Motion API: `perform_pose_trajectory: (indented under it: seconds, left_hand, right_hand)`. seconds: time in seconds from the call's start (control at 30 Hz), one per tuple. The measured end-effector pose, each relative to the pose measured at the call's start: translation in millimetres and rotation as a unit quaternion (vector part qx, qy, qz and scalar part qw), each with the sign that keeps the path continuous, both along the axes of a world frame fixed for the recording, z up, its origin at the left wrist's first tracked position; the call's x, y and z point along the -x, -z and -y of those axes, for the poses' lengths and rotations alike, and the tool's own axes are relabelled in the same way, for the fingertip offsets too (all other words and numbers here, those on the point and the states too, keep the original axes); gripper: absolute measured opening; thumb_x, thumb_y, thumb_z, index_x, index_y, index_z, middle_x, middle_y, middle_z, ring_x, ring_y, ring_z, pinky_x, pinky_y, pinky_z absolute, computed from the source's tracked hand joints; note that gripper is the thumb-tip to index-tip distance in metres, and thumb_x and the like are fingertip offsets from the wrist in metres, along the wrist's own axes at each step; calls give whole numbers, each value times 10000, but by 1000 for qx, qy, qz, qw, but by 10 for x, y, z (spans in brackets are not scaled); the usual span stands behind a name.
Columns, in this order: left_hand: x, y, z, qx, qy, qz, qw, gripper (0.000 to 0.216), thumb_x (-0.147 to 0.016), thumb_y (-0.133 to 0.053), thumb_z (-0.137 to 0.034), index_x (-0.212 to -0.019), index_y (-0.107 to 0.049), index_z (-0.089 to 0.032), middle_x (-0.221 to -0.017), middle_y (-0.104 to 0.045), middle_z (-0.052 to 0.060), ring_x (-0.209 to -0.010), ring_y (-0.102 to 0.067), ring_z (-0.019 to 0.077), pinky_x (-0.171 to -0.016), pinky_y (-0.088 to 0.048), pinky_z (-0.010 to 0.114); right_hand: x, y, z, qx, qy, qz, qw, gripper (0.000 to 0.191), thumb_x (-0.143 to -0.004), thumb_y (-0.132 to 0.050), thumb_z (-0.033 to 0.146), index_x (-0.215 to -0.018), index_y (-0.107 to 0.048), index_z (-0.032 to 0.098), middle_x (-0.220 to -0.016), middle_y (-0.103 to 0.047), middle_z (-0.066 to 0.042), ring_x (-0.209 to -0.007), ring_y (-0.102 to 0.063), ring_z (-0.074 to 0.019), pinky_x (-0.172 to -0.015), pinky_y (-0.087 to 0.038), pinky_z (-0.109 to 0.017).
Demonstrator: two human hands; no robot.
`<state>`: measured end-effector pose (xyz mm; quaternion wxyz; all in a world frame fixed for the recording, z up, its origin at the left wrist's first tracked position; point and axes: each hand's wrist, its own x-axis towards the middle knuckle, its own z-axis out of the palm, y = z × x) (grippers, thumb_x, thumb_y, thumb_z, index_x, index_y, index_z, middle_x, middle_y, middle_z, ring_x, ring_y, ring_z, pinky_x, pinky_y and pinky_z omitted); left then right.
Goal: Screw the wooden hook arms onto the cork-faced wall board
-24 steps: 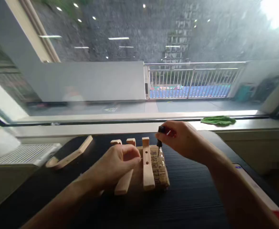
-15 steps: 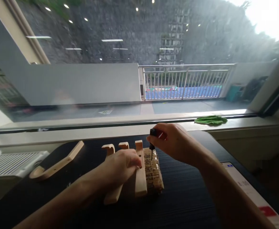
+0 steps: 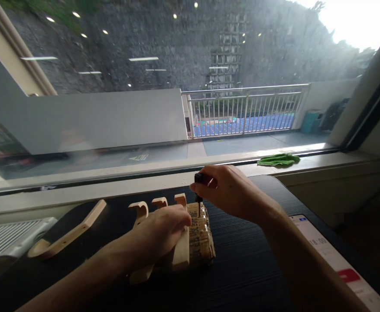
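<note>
My right hand (image 3: 233, 190) pinches the black handle of a screwdriver (image 3: 198, 180). Its thin shaft points down at a brown corrugated block (image 3: 202, 236) with dark handwriting on top; whether the tip touches cannot be told. My left hand (image 3: 167, 225) is closed over a pale wooden hook (image 3: 181, 251), its fingertips at the strip's right side beside the block. Partly under that hand are a second wooden hook (image 3: 139, 210) and the curved end of a third one (image 3: 160, 202). What lies beneath my left palm is hidden.
Another wooden hook (image 3: 68, 234) with screw holes lies at the left on the black table (image 3: 241, 260). A phone (image 3: 326, 255) with a lit screen rests at the right. A green cloth (image 3: 278, 160) is on the windowsill (image 3: 313, 162); a white radiator (image 3: 11, 238) stands at the left.
The view has shifted, so the table and everything on it appear slightly further left. My left fingers have closed further over the strip's hole area. The screwdriver stays upright over the block.
</note>
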<state>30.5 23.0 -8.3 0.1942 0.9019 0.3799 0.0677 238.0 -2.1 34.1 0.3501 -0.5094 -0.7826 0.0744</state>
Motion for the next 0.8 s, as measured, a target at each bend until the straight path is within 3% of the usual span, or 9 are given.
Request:
perform_pose_trajectory:
  seconds: [0.3, 0.43, 0.57, 0.7, 0.8]
  left_hand:
    - [48, -6, 7, 83, -70, 71, 992, 233, -863, -513, -291, -1019, -678, -237, -995, -697, 8, -924, -639, 176, -817, -488, 267]
    - [55, 3, -4, 102, -91, 73, 988, 211, -845, -532, -279, -957, -706, -236, -988, -710, 7, -952, -641, 185, -860, -492, 278]
    - [74, 0, -7, 56, -79, 79, 992, 208, -830, -549, -277, -936, -725, -242, -993, -693, 9, -955, -626, 183, -874, -477, 276]
    - [54, -125, 44, 61, -111, 22, 992, 255, -834, -539, -297, -1003, -719, -234, -920, -689, 19, -860, -638, 183, -781, -486, 280]
    - [21, -199, 78, 79, -107, 5, 991, 246, -841, -529, -306, -952, -734, -227, -936, -695, 22, -873, -636, 188, -781, -478, 282]
  right_hand:
    - [-34, -29, 20, -2, -7, -9, 1000, 277, -875, -534, 420, -732, -586, 188, -665, -622, 9, -570, -496, -88, -499, -287, -245]
    - [-27, -28, 20, 1, -1, -2, 1000, 278, -873, -535, 424, -734, -583, 189, -660, -613, 11, -563, -487, -87, -489, -272, -244]
    - [-43, -27, 19, -4, 7, -2, 1000, 286, -871, -538, 431, -718, -571, 192, -638, -596, 23, -555, -475, -85, -489, -269, -243]
    - [-61, -36, 19, -3, 13, -9, 1000, 288, -866, -547, 422, -701, -560, 186, -624, -582, 22, -551, -469, -85, -491, -265, -247]
    - [-58, -43, 21, 0, 11, -11, 1000, 295, -868, -544, 417, -691, -550, 181, -621, -573, 17, -554, -463, -87, -494, -262, -249]
